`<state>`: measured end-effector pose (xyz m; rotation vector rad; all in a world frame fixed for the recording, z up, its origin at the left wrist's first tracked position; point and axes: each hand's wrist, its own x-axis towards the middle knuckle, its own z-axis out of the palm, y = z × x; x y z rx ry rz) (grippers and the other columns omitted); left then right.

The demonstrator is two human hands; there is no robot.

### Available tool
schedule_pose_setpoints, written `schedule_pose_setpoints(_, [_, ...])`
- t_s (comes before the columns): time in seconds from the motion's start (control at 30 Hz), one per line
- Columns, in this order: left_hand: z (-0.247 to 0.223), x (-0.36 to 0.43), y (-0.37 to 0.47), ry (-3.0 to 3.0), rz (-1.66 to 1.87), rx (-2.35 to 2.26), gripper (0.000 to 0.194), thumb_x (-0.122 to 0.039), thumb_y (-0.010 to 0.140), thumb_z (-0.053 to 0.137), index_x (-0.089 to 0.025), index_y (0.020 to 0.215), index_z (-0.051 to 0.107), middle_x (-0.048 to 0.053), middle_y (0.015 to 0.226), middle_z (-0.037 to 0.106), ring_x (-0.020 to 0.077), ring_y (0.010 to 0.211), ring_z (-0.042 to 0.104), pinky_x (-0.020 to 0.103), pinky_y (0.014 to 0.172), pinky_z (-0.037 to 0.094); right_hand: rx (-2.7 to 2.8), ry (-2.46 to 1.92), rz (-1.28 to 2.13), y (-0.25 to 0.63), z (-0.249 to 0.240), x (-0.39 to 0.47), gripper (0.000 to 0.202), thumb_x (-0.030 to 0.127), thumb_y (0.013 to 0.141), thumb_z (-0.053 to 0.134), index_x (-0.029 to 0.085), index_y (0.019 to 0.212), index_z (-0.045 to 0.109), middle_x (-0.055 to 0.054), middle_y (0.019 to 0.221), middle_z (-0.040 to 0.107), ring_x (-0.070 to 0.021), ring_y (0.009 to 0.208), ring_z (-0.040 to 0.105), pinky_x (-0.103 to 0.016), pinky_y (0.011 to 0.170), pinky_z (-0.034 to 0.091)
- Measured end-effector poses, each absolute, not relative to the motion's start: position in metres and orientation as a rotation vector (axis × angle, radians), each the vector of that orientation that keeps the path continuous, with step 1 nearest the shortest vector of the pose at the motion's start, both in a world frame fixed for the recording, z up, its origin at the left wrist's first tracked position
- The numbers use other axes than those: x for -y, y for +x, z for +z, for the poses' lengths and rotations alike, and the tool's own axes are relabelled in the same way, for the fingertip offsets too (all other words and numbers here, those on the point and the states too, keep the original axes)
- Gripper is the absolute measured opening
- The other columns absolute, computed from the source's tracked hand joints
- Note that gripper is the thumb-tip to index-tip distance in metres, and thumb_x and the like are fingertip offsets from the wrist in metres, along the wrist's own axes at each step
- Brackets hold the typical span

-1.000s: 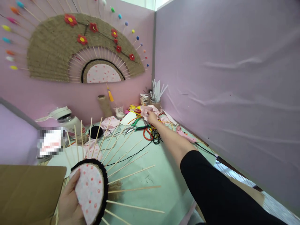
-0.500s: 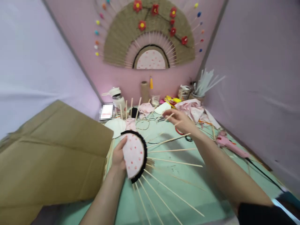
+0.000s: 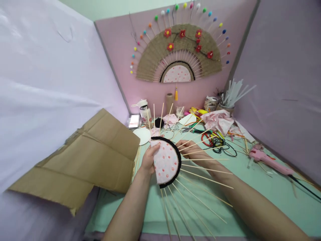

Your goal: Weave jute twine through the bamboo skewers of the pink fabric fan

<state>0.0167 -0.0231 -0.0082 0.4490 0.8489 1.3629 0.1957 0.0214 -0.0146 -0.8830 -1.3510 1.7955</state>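
Note:
A half-round fan piece (image 3: 167,162) has pink cloth with red dots, a black curved edge and thin wooden sticks spreading out from it. My left hand (image 3: 149,159) grips its straight side, thumb on the cloth. My right hand (image 3: 187,149) is behind the sticks near the upper right of the black edge, its fingers bent close together; what they hold, if anything, is hidden by the sticks. On the pink wall hangs a larger finished fan (image 3: 147,65) with red flowers and coloured balls.
Brown cardboard (image 3: 100,157) lies at the left. A pink glue gun (image 3: 272,161) with a black cable is at the right. Behind are black cord (image 3: 222,145), pliers (image 3: 198,131), crumpled pink cloth (image 3: 218,121), a bottle (image 3: 145,115) and a jar of white sticks (image 3: 225,108).
The view has shifted, showing more of the wall fan. My right hand has come back from the far side of the table to the sticks by the black edge. My left hand still grips the fan piece.

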Motion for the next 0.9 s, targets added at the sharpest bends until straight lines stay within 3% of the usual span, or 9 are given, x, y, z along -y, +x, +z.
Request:
schedule_pose_setpoints(0.07, [-0.007,0.025,0.015,0.493,1.360,-0.819,0.027,-0.019,0.072,0.063,-0.013,0.098,0.061,0.006,0.074,0.070,0.0222,0.072,0.068,0.037,0.080,0.050,1.310,-0.861,1.666,0.200,-0.017,-0.019,0.014,0.023,0.066,0.068,0.016,0.077,0.064,0.008,0.046,0.033,-0.0036,0.040,0.019,-0.021,0.038,0.011])
schedule_pose_setpoints(0.2, [-0.005,0.031,0.015,0.620,1.356,-0.741,0.031,-0.017,0.071,0.062,-0.012,0.102,0.062,0.006,0.073,0.070,0.0209,0.068,0.067,0.034,0.074,0.050,1.228,-0.708,1.696,0.208,-0.021,-0.015,0.019,0.026,0.065,0.071,0.017,0.078,0.060,0.010,0.049,0.023,-0.0032,0.041,0.015,-0.020,0.038,0.010])
schedule_pose_setpoints(0.33, [-0.005,0.038,0.016,0.690,1.324,-0.695,0.037,-0.012,0.067,0.059,-0.010,0.104,0.062,0.006,0.072,0.070,0.0201,0.065,0.067,0.033,0.072,0.051,1.151,-0.527,1.759,0.217,-0.022,-0.015,0.028,0.039,0.068,0.071,0.017,0.074,0.055,0.011,0.050,0.022,-0.0026,0.040,0.015,-0.017,0.038,0.011])
schedule_pose_setpoints(0.43, [-0.006,0.041,0.016,0.709,1.290,-0.656,0.039,-0.012,0.066,0.058,-0.009,0.104,0.062,0.007,0.069,0.070,0.0213,0.064,0.067,0.034,0.071,0.051,1.122,-0.457,1.798,0.220,-0.024,-0.017,0.030,0.040,0.067,0.072,0.017,0.073,0.053,0.011,0.048,0.019,-0.0032,0.039,0.015,-0.016,0.037,0.011])
schedule_pose_setpoints(0.6, [-0.011,0.039,0.014,0.757,1.277,-0.542,0.050,-0.013,0.065,0.056,-0.012,0.115,0.057,0.009,0.094,0.071,0.0246,0.086,0.067,0.038,0.083,0.049,1.124,-0.455,1.825,0.220,-0.031,-0.022,0.031,0.038,0.069,0.071,0.018,0.069,0.047,0.012,0.047,0.017,-0.0033,0.038,0.014,-0.016,0.035,0.013])
schedule_pose_setpoints(0.77, [-0.020,0.036,0.007,0.698,1.233,-0.610,0.034,-0.014,0.064,0.056,-0.010,0.097,0.063,0.009,0.078,0.072,0.0237,0.075,0.068,0.036,0.077,0.051,1.116,-0.521,1.867,0.222,-0.038,-0.026,0.028,0.034,0.068,0.072,0.016,0.070,0.050,0.011,0.048,0.022,-0.0024,0.039,0.014,-0.016,0.036,0.010])
schedule_pose_setpoints(0.9, [-0.022,0.035,0.006,0.664,1.230,-0.579,0.034,-0.014,0.065,0.054,-0.011,0.097,0.063,0.008,0.080,0.072,0.0247,0.080,0.068,0.037,0.079,0.051,1.167,-0.594,1.921,0.226,-0.040,-0.025,0.025,0.031,0.069,0.070,0.016,0.068,0.050,0.011,0.048,0.023,-0.0020,0.039,0.013,-0.015,0.036,0.009])
